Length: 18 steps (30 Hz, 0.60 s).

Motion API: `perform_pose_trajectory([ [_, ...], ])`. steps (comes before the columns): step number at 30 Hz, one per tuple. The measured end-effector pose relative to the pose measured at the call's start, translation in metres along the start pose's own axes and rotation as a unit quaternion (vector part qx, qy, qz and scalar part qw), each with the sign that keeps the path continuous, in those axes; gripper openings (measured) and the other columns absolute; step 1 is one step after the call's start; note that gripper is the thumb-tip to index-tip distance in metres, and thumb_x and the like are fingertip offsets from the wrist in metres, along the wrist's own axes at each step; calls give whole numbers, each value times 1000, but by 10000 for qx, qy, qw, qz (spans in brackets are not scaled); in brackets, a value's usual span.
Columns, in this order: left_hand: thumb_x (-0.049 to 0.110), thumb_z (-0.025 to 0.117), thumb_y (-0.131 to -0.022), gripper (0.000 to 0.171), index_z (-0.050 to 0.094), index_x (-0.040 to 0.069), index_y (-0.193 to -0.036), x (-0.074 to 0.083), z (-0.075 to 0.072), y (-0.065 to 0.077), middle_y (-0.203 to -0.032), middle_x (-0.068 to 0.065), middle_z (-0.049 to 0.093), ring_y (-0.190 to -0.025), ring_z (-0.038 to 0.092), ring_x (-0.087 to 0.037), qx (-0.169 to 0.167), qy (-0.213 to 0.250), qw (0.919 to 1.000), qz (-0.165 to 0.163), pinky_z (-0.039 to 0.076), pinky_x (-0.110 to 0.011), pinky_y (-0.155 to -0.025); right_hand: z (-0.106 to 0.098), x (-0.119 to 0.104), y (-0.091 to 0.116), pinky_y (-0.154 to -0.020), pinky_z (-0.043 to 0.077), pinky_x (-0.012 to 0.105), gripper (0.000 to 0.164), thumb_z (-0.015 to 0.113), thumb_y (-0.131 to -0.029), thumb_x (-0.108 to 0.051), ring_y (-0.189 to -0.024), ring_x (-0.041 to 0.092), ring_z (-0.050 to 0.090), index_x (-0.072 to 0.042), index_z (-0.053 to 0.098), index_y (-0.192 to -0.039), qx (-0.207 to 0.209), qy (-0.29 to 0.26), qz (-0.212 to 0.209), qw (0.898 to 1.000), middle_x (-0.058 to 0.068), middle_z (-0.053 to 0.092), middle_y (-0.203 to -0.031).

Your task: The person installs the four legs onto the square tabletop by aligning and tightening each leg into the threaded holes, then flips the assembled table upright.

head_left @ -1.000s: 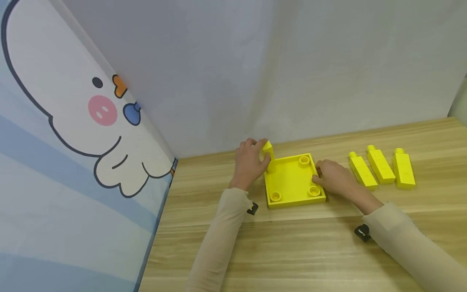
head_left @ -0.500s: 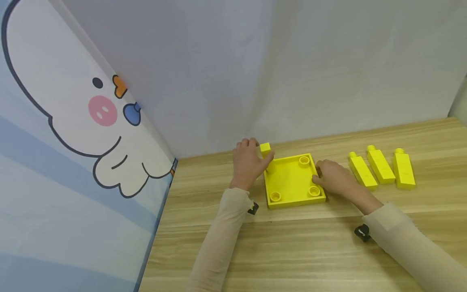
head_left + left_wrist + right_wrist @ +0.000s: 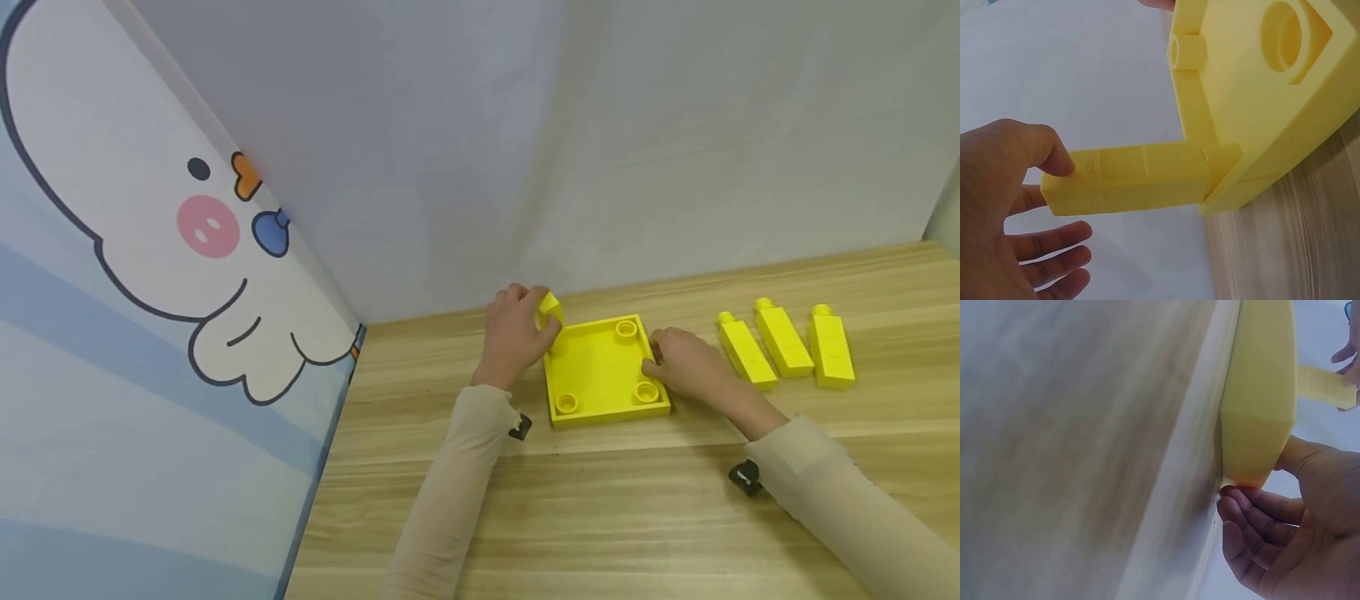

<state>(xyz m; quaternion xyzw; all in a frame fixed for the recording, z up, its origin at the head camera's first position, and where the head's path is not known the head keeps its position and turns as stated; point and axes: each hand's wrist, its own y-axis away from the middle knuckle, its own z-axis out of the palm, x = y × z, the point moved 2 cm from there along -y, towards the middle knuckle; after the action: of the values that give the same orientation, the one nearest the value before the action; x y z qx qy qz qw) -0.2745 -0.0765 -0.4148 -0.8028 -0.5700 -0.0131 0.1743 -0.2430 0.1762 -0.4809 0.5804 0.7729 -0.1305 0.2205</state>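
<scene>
A square yellow tabletop [image 3: 596,367] with a raised rim lies on the wooden table, its inner side up. Round sockets show at three corners. A yellow square-sided leg [image 3: 1129,180] stands upright on the far-left corner, its end meeting the socket there. My left hand [image 3: 513,337] pinches the leg's top between thumb and index finger; in the left wrist view its other fingers are spread apart from it. On the opposite side, my right hand [image 3: 690,367] grips the tabletop's right rim, thumb inside the rim and fingers at the outer wall [image 3: 1254,447].
Three more yellow legs [image 3: 783,340] with round knobbed ends lie side by side on the wooden table [image 3: 637,517], to the right of my right hand. A grey-white wall [image 3: 675,150] rises behind, and a cartoon-printed panel [image 3: 135,250] stands at the left.
The leg has turned back and forth about its upright axis, with my left fingers shifting along with it. My right hand and the tabletop have stayed put.
</scene>
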Motion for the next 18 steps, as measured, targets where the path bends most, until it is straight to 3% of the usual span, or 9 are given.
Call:
perform_pose_trajectory([
  [4,30,58,-95,49,59,18,-143,0,0,1,-126,-8,63,-111,57,-26,-27,130,9999,108,49,-42,-93,-1,-3,2,-55,34,29,18,62,-92,-21,-65,18,46,-5,56,-86,-20,11,32,10000,6,53,-75],
  [8,35,60,-95,54,56,14,-144,-1,-2,2,-131,-10,60,-117,56,-27,-100,427,9990,-96,49,-44,-99,-2,-5,4,-55,34,29,18,62,-92,-21,-65,18,46,-5,56,-86,-16,12,60,10000,6,53,-74],
  [14,54,64,-94,55,55,9,-124,-4,-4,6,-125,-11,57,-113,54,-29,-42,997,9923,-739,50,-43,-97,-2,-7,7,-55,34,29,18,62,-91,-21,-65,19,46,-5,56,-86,12,55,92,9999,6,53,-74],
  [18,48,63,-95,47,55,8,-118,-3,-7,8,-119,-11,56,-108,51,-28,-9,1095,9915,-709,49,-42,-93,-2,-9,9,-55,35,29,18,62,-91,-21,-65,19,47,-5,56,-87,16,97,120,9999,6,54,-75],
])
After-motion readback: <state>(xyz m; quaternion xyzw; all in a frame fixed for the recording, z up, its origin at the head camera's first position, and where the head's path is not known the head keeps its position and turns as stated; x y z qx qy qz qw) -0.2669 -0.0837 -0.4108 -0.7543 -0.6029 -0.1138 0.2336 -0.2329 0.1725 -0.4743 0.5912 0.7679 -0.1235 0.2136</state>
